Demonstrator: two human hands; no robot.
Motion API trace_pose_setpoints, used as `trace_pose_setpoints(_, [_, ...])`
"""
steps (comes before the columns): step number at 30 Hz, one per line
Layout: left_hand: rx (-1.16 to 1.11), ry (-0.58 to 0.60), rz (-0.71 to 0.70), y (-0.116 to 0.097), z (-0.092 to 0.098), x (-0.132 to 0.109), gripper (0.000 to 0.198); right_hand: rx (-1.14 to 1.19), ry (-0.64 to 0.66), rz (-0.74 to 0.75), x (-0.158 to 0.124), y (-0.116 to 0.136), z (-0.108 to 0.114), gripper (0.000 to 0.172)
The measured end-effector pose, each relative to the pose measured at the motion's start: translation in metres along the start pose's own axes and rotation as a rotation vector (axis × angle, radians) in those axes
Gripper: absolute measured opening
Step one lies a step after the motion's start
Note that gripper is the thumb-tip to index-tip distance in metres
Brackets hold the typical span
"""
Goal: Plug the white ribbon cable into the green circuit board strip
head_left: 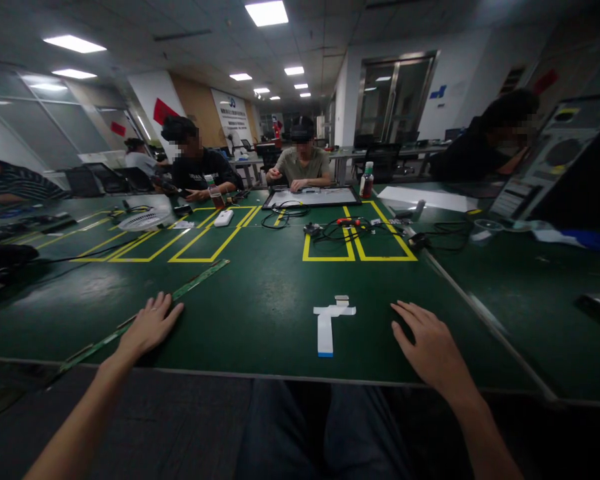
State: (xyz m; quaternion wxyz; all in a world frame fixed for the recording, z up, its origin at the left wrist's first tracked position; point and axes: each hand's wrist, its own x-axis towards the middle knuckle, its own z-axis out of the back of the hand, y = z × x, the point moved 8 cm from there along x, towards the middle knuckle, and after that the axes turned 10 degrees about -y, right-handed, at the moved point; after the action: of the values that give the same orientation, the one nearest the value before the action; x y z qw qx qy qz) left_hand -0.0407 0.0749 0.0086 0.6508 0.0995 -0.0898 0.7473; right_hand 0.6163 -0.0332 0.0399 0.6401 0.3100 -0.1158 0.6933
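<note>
My left hand rests on the green table with its fingers spread. It lies across a long, narrow green circuit board strip, hiding the strip's middle; whether it presses on the board or only lies over it, I cannot tell. Between my two hands is a white flat ribbon cable with a blue end towards me and a small connector at its far end. To the right of that cable, and apart from it, my right hand is open and holds nothing, palm down over the table.
Across the table, a person works at a flat panel. Dark cables lie amid yellow tape outlines. Two bottles, one a brown drink bottle, stand farther back. A computer case is at right. Other people sit around.
</note>
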Motion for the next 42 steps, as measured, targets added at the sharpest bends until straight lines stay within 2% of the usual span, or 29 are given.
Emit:
trace_pose_setpoints(3, [-0.167, 0.051, -0.129, -0.082, -0.008, 0.009, 0.079, -0.006, 0.011, -0.015, 0.0, 0.001, 0.0, 0.046])
trace_pose_setpoints(7, [-0.319, 0.069, -0.35, -0.206, 0.0, 0.008, 0.081, -0.01, 0.026, -0.024, 0.001, 0.002, 0.001, 0.046])
trace_pose_setpoints(9, [-0.365, 0.081, -0.446, -0.259, 0.006, 0.004, 0.079, -0.012, 0.031, -0.03, 0.001, 0.002, 0.001, 0.046])
trace_pose_setpoints(12, [-0.416, 0.111, -0.553, -0.32, 0.015, -0.004, 0.076, -0.008, 0.031, -0.034, 0.0, 0.003, 0.002, 0.046])
trace_pose_setpoints(16, [-0.5, 0.176, -0.659, -0.372, 0.026, -0.018, 0.079, -0.008, 0.029, -0.039, 0.001, 0.003, 0.002, 0.045])
trace_pose_setpoints(18, [-0.542, 0.209, -0.68, -0.386, 0.03, -0.024, 0.081, -0.014, 0.035, -0.038, 0.001, 0.003, 0.002, 0.045])
trace_pose_setpoints(21, [-0.577, 0.219, -0.686, -0.395, 0.033, -0.031, 0.079, -0.015, 0.041, -0.033, 0.001, 0.003, 0.002, 0.045])
trace_pose_setpoints(33, [-0.551, 0.122, -0.709, -0.388, 0.037, -0.045, 0.075, -0.014, 0.025, -0.015, 0.002, 0.005, 0.003, 0.045])
trace_pose_setpoints(39, [-0.585, 0.043, -0.73, -0.387, 0.04, -0.047, 0.069, 0.155, -0.014, 0.067, 0.011, 0.039, 0.014, 0.042])
trace_pose_setpoints(42, [-0.595, -0.021, -0.792, -0.391, 0.048, -0.051, 0.063, 0.227, 0.087, 0.134, 0.015, 0.069, 0.004, 0.045])
